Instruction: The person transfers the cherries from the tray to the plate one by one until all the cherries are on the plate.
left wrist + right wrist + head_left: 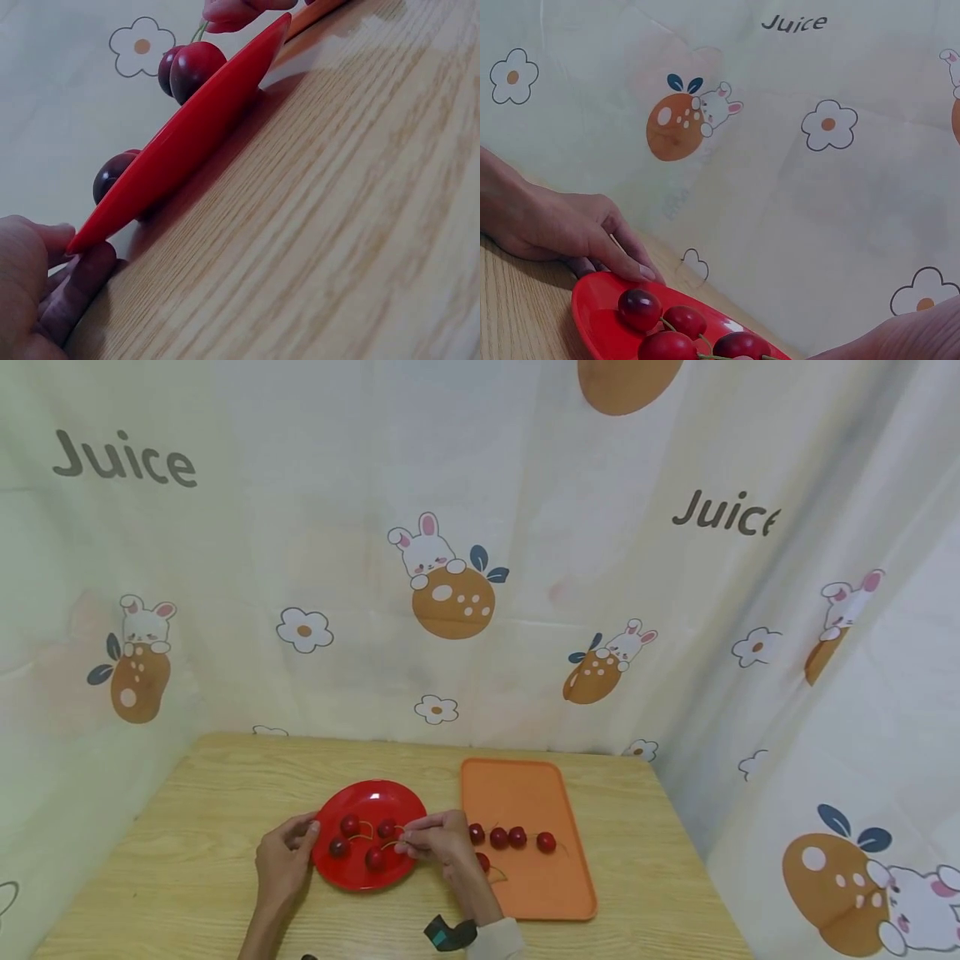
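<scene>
A round red plate point(352, 877) stands on the table with several dark red cherries on it. At its left rim my left hand point(283, 864) grips it; the left wrist view has the thumb over the rim and fingers beneath. My right hand point(442, 839) is over the plate's right side, pinching the stem of a cherry point(375, 858) that sits low on the plate. In the left wrist view, fingertips point(232, 11) meet green stems above two cherries point(196, 69). The right wrist view shows the cherries' thin stems crossing near the plate's middle.
Right of the plate lies an orange tray point(540, 893) with several cherries point(517, 837), most in a row. The right forearm crosses the tray's lower left edge. A printed curtain point(360, 568) rises behind the wooden table point(645, 860) and along both sides.
</scene>
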### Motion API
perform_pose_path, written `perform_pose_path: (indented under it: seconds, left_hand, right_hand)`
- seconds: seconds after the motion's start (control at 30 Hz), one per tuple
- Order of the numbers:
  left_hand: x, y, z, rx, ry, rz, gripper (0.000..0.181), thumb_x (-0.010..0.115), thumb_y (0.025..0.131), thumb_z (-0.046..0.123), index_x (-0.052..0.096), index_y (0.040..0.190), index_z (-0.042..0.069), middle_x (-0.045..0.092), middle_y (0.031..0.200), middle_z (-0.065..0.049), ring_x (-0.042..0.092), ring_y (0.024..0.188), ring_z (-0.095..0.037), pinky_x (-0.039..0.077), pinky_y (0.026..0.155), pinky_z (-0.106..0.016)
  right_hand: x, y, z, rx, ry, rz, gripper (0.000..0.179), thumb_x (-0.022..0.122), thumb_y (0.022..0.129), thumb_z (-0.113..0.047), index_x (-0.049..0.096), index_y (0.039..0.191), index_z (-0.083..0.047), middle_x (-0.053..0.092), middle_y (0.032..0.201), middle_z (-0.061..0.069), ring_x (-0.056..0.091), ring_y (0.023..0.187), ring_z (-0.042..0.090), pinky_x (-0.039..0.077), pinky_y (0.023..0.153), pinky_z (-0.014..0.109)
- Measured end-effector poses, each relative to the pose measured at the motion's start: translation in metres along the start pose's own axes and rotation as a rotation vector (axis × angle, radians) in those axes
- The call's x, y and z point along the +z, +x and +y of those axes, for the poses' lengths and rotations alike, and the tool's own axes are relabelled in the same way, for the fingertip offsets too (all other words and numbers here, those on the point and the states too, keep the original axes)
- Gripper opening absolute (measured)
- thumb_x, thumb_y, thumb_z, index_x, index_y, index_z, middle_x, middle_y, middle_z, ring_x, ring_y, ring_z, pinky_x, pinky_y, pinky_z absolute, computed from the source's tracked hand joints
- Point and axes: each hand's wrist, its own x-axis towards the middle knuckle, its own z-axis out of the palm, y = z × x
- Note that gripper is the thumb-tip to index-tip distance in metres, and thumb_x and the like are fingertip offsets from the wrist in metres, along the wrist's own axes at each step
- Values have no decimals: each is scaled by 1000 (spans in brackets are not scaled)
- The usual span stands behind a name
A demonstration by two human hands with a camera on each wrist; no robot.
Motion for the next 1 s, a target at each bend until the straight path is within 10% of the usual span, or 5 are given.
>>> perform_pose_path:
  seconds: [1.0]
  left_hand:
    - [-1,3,1,-30,-30,-23,26,64,99,24,72,121,13,77,108,-11,66,74,-7,47,67,-19]
  right_hand:
    - [24,4,-3,-64,-152,169,9,74,84,5,74,92,9,76,75,16,77,69,30,57,58,27]
